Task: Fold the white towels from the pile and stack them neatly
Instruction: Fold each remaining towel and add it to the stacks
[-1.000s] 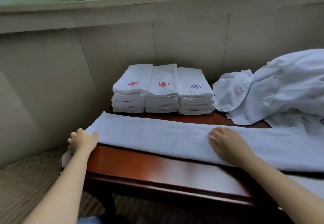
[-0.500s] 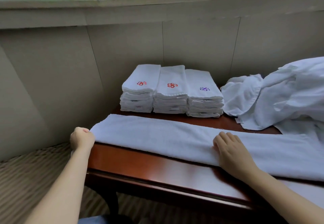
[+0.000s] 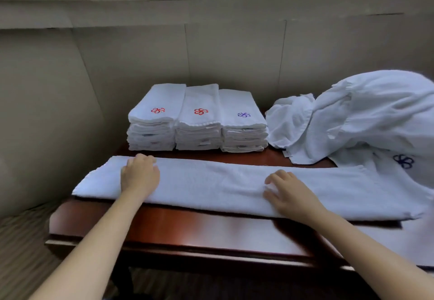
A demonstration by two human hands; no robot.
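Towel (image 3: pixel 211 182) lies as a long folded strip across table (image 3: pixel 187 226) centre. Left hand (image 3: pixel 139 177) rests on it at 9 o'clock, right hand (image 3: pixel 290 194) flat at 3, fingers relaxed. Three folded stacks (image 3: pixel 198 121) done at 12; pile (image 3: pixel 366 116) at 2 still unfolded, approx. half left.

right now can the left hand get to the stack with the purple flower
Probably yes. The left hand lies on the long towel, and the purple-flower stack stands behind it with nothing between, though it would reach diagonally past the two red-flower stacks.
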